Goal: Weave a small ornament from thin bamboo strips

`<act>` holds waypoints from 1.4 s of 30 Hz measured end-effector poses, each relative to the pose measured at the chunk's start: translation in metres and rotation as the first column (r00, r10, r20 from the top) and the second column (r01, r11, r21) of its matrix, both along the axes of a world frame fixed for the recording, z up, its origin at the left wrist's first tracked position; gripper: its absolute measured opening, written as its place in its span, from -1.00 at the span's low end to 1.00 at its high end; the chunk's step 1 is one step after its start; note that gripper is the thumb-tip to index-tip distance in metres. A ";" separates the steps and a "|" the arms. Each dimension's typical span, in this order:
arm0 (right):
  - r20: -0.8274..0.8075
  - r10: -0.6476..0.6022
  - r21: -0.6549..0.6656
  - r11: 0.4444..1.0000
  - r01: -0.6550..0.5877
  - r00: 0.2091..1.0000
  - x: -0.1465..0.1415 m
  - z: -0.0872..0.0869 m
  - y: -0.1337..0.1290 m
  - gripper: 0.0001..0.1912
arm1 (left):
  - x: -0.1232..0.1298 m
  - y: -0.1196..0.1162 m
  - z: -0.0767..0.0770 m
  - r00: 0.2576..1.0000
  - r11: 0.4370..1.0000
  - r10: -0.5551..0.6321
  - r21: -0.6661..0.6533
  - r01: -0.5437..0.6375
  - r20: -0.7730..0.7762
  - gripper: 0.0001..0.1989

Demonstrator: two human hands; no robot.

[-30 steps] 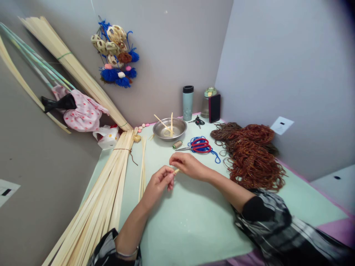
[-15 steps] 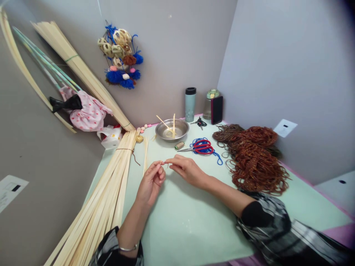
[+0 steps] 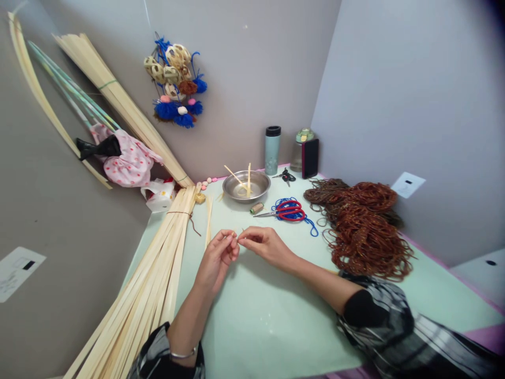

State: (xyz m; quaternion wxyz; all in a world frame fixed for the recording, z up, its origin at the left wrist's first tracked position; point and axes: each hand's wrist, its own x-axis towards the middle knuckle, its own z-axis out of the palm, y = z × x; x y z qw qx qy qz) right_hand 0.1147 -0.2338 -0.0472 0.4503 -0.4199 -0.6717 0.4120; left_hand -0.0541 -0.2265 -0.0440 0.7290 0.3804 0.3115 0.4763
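Over the middle of the pale green table [image 3: 268, 310], my hands meet at the fingertips. My left hand [image 3: 216, 258] is closed, thumb and forefinger pinching a thin pale strip [image 3: 234, 233], of which only a tiny bit shows. Just to its right, my right hand [image 3: 270, 248] pinches at the same strip, with fingers bent and pressed together; most of the strip is hidden by the fingers. Beyond the hands lie red-handled scissors [image 3: 290, 210] on blue cord [image 3: 311, 227], beside a small spool of thread [image 3: 256, 208].
A steel bowl [image 3: 230, 194] holding pale strips stands behind the hands. Long bundled bamboo strips [image 3: 158, 273] lie along the left. Brown cord [image 3: 365, 237] is heaped at right. A tumbler [image 3: 272, 152], bottle [image 3: 296, 158], phone [image 3: 310, 159] and keys [image 3: 287, 176] stand or lie near the walls.
My right forefinger, stretched out before, has bent in to pinch beside the left fingertips. Both hands stay in nearly the same place. The view has shifted slightly.
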 end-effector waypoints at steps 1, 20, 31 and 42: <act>0.055 -0.028 0.068 0.997 0.024 0.998 0.000 0.002 -0.003 -0.82 | 0.000 0.000 -0.002 0.999 1.000 0.026 0.017 -0.025 -0.039 -0.73; -0.011 0.191 -0.059 0.980 -0.191 0.982 0.012 0.028 -0.005 -0.79 | 0.006 -0.013 -0.011 0.841 0.900 -0.214 0.234 0.367 -0.497 -0.80; -0.126 0.012 -0.269 0.962 -0.046 0.992 0.020 -0.010 0.027 -0.63 | 0.002 -0.006 0.000 0.994 0.995 -0.103 0.015 0.102 0.023 -0.76; -0.189 -0.363 0.067 0.922 0.381 0.912 0.015 0.007 0.011 -0.78 | -0.003 0.004 -0.005 0.979 0.985 0.068 -0.169 -0.036 0.192 -0.72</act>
